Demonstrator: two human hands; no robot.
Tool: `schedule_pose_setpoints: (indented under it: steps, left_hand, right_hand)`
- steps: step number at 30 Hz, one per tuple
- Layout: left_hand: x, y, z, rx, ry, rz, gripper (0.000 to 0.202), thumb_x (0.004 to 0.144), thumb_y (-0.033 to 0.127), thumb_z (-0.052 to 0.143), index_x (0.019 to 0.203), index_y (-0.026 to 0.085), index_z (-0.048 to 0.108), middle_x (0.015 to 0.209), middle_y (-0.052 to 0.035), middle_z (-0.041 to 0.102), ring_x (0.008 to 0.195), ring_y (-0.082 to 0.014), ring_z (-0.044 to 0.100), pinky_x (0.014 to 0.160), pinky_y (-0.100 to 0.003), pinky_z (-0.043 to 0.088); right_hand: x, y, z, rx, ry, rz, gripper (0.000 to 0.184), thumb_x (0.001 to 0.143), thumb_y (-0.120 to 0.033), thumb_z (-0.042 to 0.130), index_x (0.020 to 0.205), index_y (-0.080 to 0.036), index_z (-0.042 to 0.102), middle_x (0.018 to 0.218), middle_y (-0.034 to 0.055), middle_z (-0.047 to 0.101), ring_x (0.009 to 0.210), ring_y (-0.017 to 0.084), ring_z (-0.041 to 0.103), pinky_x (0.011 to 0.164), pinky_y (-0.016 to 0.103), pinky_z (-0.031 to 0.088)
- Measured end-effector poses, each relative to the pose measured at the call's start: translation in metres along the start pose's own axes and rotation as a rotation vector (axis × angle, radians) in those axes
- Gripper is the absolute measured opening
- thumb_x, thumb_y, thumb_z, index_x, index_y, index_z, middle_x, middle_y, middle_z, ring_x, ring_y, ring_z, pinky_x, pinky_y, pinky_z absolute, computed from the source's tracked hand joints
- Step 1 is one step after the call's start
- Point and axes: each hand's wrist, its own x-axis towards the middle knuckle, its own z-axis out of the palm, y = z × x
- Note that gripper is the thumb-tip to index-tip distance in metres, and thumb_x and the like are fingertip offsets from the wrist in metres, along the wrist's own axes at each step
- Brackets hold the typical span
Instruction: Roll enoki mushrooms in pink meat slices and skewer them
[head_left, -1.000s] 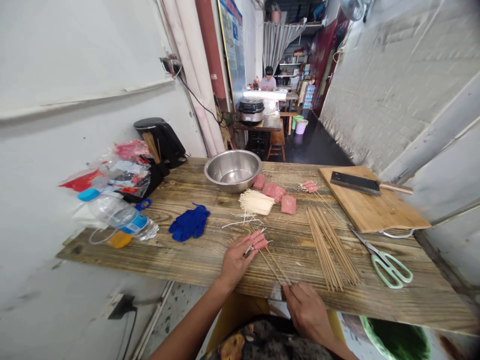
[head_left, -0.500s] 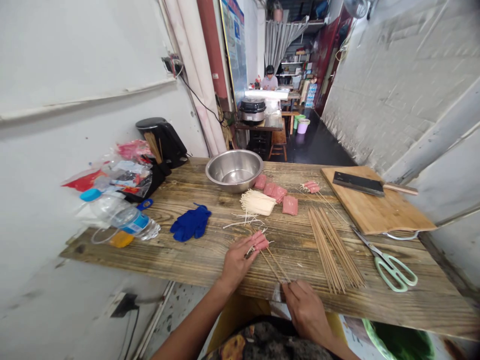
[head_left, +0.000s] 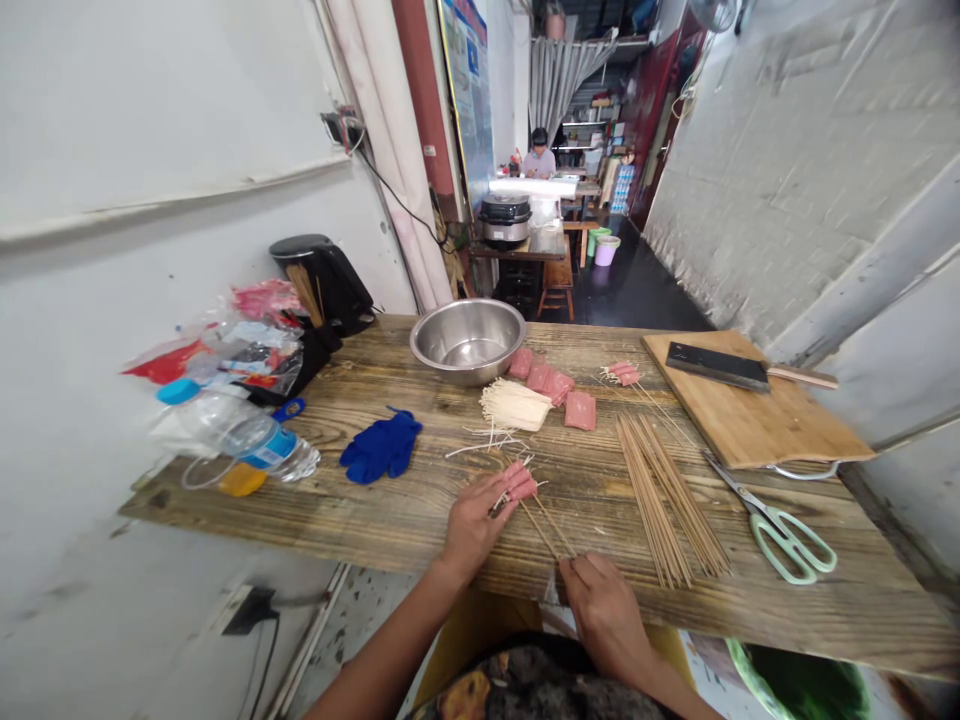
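Observation:
My left hand [head_left: 474,528] is closed on pink meat rolls [head_left: 520,482] with white enoki ends poking out, low over the table. Two bamboo skewers [head_left: 544,524] run from the rolls toward me. Their near ends are pinched in the fingers of my right hand [head_left: 606,604] at the table's front edge. Just beyond lie a bunch of enoki mushrooms [head_left: 517,406], some loose strands and several pink meat slices [head_left: 580,410]. Farther right, other skewered meat rolls [head_left: 622,373] rest on the table. Loose bamboo skewers [head_left: 651,505] lie to the right of my hands.
A steel bowl [head_left: 469,340] stands behind the mushrooms. To the right are green-handled scissors [head_left: 789,540] and a cutting board [head_left: 780,425] bearing a cleaver [head_left: 716,366]. Blue gloves [head_left: 381,447], a water bottle [head_left: 259,437] and plastic bags [head_left: 255,345] lie left. A person [head_left: 538,160] sits far back.
My right hand has shifted slightly left and up along the skewers. My left hand and the meat rolls stay nearly in place.

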Motion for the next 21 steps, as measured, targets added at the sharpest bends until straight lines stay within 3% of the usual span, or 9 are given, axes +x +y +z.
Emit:
schedule_pose_setpoints:
  steps: [9, 21]
  left_hand:
    - [0.002, 0.002, -0.001, -0.049, -0.020, 0.005, 0.028, 0.087, 0.025, 0.060, 0.115, 0.024, 0.065, 0.117, -0.0048, 0.067, 0.108, -0.0199, 0.063, 0.097, -0.038, 0.051]
    - [0.003, 0.005, -0.003, -0.062, -0.022, -0.001, 0.033, 0.087, 0.023, 0.061, 0.120, 0.026, 0.062, 0.116, -0.0043, 0.068, 0.109, -0.0197, 0.063, 0.097, -0.036, 0.051]
  right_hand:
    - [0.003, -0.001, 0.005, -0.004, -0.033, 0.044, 0.017, 0.081, -0.001, 0.052, 0.087, -0.013, 0.063, 0.072, 0.0040, 0.058, 0.069, 0.018, 0.049, 0.067, 0.030, 0.039]
    - [0.020, -0.005, 0.002, -0.009, -0.124, 0.110, 0.015, 0.082, -0.002, 0.055, 0.081, -0.015, 0.063, 0.073, 0.0033, 0.060, 0.070, 0.017, 0.052, 0.068, 0.029, 0.040]
